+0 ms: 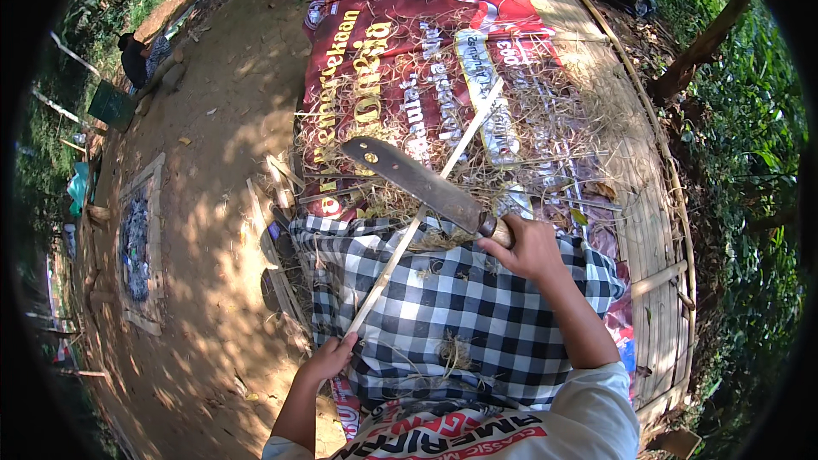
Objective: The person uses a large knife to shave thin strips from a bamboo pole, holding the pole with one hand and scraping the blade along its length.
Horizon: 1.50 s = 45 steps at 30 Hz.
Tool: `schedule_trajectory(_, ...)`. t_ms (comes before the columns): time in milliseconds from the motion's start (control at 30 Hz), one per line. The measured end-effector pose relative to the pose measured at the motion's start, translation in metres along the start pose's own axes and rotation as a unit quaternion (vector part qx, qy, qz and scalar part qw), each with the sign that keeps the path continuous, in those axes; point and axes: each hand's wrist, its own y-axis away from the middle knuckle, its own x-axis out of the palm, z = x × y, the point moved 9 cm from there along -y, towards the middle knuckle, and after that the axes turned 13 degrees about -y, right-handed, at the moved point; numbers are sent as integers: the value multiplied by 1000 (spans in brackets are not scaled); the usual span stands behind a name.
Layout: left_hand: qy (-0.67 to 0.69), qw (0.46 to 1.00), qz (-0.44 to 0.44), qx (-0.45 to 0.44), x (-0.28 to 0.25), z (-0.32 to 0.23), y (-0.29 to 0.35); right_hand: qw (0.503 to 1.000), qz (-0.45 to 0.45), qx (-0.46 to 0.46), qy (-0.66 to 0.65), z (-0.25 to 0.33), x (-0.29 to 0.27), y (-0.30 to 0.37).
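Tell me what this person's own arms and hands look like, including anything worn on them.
The left hand and right hand are bare, with no gloves or watch visible. The forearms are uncovered too. The left sleeve and right sleeve are pale greyish-white.

The right grip [526,247] holds a machete [417,184] by its handle [500,233], the blade [396,168] pointing far left and crossing over a pale strip [388,271]. The left grip [331,358] holds the strip's near end. Curly shavings [588,111] litter a red banner [524,17] on a bamboo platform [641,221]; checked cloth [460,307] lies nearer, beneath the strip. Dirt ground [221,136] spreads left.
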Motion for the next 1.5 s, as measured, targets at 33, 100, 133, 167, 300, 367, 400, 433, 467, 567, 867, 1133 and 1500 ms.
schedule_trajectory(33,-20,1000,-10,-7,-3,-3,2,999,18,-30,17,18,13,-2)
schedule_trajectory(100,-11,1000,-9,-3,-3,-11,4,994,53,-85,50,22,42,-2)
schedule_trajectory(133,-3,1000,-9,-4,-4,-11,7,993,59,-86,54,19,47,-4)
schedule_trajectory(167,6,1000,-3,3,-1,1,1,992,65,-86,60,16,49,-7)
schedule_trajectory(300,-21,998,-34,46,-2,-4,2,987,72,-119,81,11,43,-16)
schedule_trajectory(367,-26,998,-43,39,-2,-5,3,980,53,-159,104,7,41,-17)
schedule_trajectory(400,-29,998,-48,36,-2,-5,4,979,49,-163,115,2,37,-18)
schedule_trajectory(433,-35,998,-43,35,-4,-5,5,977,46,-170,124,3,33,-21)
schedule_trajectory(467,-23,998,-48,41,-3,-3,3,974,44,-176,132,2,30,-22)
schedule_trajectory(567,0,997,-58,58,-2,-8,4,980,63,-127,136,-26,25,-26)
schedule_trajectory(867,-5,998,-31,55,-5,-13,7,979,55,-118,160,-33,8,-34)
schedule_trajectory(1133,-38,997,-17,64,-14,-20,6,977,35,-45,204,-77,-39,-39)
schedule_trajectory(1500,-72,994,-31,71,-20,-20,8,973,-8,-81,217,-110,-53,-35)
